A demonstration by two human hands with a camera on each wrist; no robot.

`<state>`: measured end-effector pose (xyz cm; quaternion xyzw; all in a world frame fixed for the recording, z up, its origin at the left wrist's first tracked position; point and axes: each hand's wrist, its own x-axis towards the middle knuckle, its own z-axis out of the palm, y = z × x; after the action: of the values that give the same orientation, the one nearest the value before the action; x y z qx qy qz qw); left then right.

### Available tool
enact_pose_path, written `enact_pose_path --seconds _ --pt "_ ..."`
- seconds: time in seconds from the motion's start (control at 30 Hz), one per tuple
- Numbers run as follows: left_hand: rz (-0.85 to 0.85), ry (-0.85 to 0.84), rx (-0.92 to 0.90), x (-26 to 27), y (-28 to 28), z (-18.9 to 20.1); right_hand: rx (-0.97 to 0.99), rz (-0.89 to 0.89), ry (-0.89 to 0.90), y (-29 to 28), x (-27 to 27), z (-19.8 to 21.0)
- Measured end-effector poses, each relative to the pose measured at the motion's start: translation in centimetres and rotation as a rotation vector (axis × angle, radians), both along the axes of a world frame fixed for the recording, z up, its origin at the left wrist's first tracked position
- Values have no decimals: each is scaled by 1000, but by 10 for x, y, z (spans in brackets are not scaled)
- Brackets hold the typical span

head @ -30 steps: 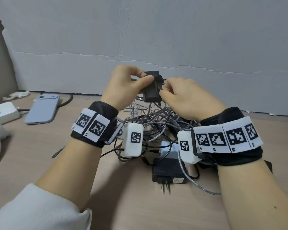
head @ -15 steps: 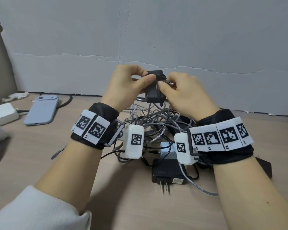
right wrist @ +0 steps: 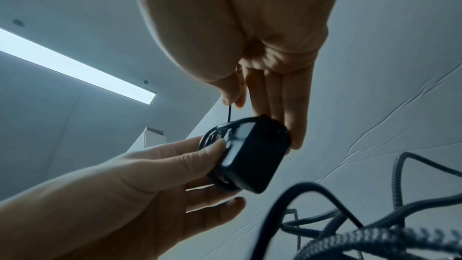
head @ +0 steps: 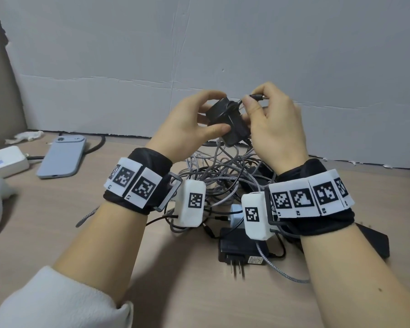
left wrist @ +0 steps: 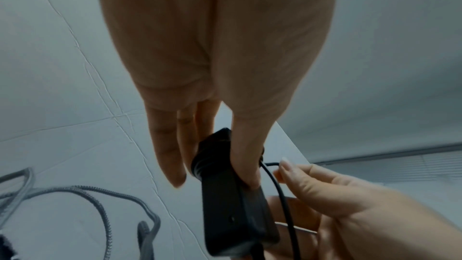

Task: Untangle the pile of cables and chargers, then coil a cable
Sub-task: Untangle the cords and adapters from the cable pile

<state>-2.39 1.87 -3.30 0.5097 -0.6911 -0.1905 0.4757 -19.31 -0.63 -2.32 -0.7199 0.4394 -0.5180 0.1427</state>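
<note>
while left hand (head: 187, 129) grips charger (head: 230, 124), right hand (head: 277, 129) pinches its cable (head: 256, 97).

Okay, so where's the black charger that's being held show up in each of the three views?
Head: black charger upper centre, raised above the cable pile, between left hand and right hand.
Left wrist: lower centre, under the left thumb.
Right wrist: centre, its thin black cord running up to the right hand's pinch.
Shared landmark: the creased white backboard behind.

black charger (right wrist: 252, 157), thin cable (right wrist: 229, 114) pinched
</note>
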Motion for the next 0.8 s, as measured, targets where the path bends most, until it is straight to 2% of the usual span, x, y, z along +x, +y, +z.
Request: enact_pose_path --seconds 0.17,0.33,0.47,0.6,0.8 --pt "-90 41 109 5 5 2 14 20 56 -1 -1 -1" --pt "-150 281 164 9 9 5 7 81 69 2 -8 6" --pt "-152 181 172 13 7 5 14 124 105 3 -7 8" --pt "-188 125 168 20 7 4 103 178 55 1 -8 7" --pt "-142 22 176 30 0 -3 156 213 64 0 -6 5"
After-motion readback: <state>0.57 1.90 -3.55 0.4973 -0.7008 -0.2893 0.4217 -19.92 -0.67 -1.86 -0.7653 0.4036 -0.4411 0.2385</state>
